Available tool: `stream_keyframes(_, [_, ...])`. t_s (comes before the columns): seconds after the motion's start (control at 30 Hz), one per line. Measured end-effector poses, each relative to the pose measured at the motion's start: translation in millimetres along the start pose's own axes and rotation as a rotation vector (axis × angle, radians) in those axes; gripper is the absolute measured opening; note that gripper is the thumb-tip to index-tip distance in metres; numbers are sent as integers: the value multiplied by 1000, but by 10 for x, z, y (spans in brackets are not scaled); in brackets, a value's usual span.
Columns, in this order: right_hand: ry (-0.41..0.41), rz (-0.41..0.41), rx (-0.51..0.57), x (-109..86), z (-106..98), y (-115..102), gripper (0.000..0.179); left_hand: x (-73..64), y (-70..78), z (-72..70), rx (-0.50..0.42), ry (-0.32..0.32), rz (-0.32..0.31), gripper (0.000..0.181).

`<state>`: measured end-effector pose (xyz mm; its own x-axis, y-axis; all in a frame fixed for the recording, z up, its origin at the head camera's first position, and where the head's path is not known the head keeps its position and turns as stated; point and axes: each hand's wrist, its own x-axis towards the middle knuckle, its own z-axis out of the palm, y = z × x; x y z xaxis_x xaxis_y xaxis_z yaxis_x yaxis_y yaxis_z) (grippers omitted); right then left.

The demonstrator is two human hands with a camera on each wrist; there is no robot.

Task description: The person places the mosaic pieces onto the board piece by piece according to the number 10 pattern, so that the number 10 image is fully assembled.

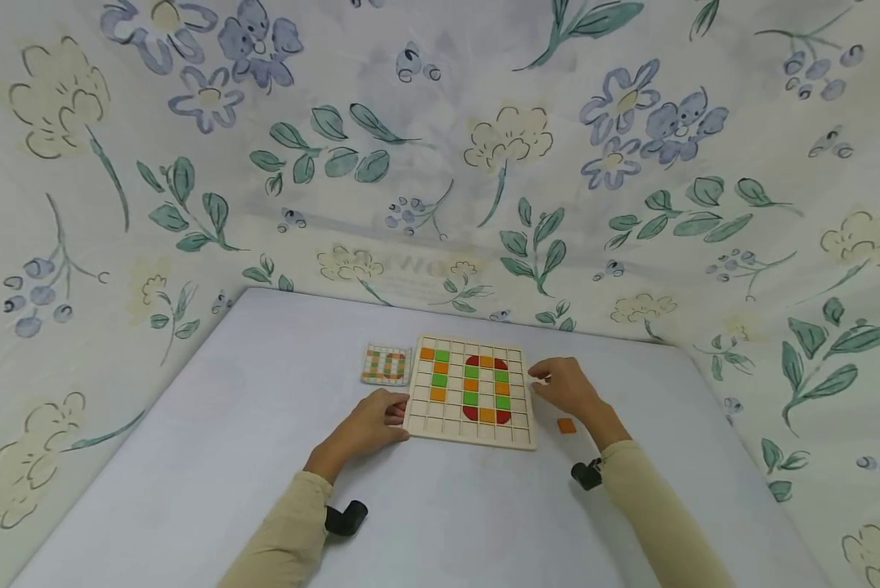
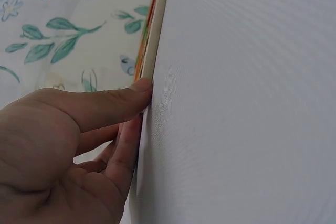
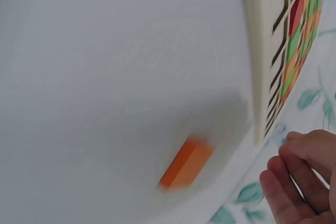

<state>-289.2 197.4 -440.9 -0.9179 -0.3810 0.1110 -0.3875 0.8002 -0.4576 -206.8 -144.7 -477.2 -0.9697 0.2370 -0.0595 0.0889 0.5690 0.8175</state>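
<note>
A square wooden grid board [image 1: 450, 427] lies on the table, with orange, green and red tiles set in its cells. Red rounded corner pieces [image 1: 471, 414] and straight-sided tiles form a ring on its right part, and a shorter column stands on the left. My left hand [image 1: 369, 423] holds the board's left edge near the front corner, thumb and fingertips against its side [image 2: 153, 51]. Beside the right edge hovers my right hand [image 1: 563, 385], its fingers [image 3: 286, 190] loosely bent with nothing between them. A loose orange tile [image 1: 566, 425] lies below that hand, blurred in the right wrist view.
A small pattern card [image 1: 386, 365] with a similar coloured design lies left of the board. White table surface [image 1: 440, 514] stretches around them. Floral cloth [image 1: 440, 204] rises behind the table's far edge. A black wrist camera [image 1: 346, 518] sits at each sleeve.
</note>
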Motion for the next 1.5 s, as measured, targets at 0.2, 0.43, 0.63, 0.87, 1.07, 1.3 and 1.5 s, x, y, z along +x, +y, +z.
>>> stream_keyframes(0.2, [23,118,-54,-220,-265,329,24,-3,-9,-10,2,2,-15,63])
stream_keyframes(0.43, [8,277,-114,-483,-407,571,26,-8,-48,-7,-1,2,-25,63])
stream_keyframes(0.63, [-17,415,-74,-590,-383,634,29,-15,-41,-14,-2,7,-30,63])
stream_keyframes(0.87, [-30,369,-55,-605,-342,689,27,-11,-40,13,-4,3,-7,62])
stream_keyframes(1.07, [-32,346,-82,-651,-385,717,28,-5,-30,29,-13,2,-9,63])
stream_keyframes(1.3, [55,294,-61,-665,-367,688,21,3,-14,37,-8,4,-3,63])
stream_keyframes(1.5, [94,223,-29,-466,-283,367,25,4,-13,22,-6,11,-8,63])
